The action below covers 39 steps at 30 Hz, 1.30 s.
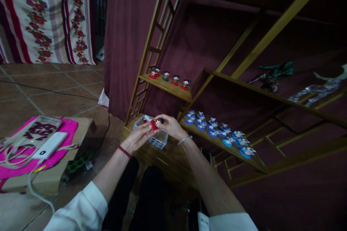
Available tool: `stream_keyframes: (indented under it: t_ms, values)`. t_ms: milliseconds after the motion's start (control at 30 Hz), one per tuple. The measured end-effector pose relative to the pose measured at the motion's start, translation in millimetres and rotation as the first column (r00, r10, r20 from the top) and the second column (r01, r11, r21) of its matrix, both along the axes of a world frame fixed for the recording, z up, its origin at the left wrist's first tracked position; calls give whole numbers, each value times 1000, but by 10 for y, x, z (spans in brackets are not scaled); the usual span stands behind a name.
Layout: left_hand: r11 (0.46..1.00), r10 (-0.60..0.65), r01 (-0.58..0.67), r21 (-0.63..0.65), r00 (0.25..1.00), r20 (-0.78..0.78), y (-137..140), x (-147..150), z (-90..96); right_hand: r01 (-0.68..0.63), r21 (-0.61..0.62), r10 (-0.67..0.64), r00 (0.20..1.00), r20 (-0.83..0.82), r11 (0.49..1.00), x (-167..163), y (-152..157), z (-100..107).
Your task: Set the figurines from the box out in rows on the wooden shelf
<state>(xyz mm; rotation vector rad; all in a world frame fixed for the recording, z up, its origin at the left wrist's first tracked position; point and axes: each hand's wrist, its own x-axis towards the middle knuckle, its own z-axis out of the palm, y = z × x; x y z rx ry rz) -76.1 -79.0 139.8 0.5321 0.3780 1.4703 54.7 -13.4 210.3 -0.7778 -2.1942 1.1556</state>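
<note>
Tiny red-based doll figure [156,123] pinched by left hand [139,136] and right hand [169,125].
Lying sideways, dark head pointing right, above white mesh basket [159,140]; open floor at left.

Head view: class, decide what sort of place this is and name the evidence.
Probably a home or small workshop used as a display corner: wooden shelves of small figurines, a floral curtain, a tiled floor. Both hands hold a red figurine.

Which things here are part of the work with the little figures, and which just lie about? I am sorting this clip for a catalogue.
In use:
left hand and right hand, both on a red-based figurine
white basket under the hands
red figurines on the upper shelf
blue figurines on the lower shelf

Lying about:
power bank
pink bag
floral curtain
</note>
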Motion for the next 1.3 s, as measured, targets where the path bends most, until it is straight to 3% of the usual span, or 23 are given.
stream_keyframes:
  t_ms: [167,300,567,967,1300]
  values:
    - [1000,12,-12,-6,1000,-23,-1,15,-8,32,195,-69,980,187,980,4,-39,91]
    - [1000,10,-9,2,1000,-28,0,18,-4,13,302,-89,967,238,953,-10,-83,180]
    - [999,32,-32,-11,998,-52,-24,10,-17,-5,327,-80,967,243,945,-54,-131,193]
    - [999,28,-29,-28,999,-40,-43,17,-72,-119,475,-37,951,307,872,-76,-110,157]
    - [1000,24,-25,16,999,30,-53,-63,27,-112,444,4,972,237,889,-104,-91,239]
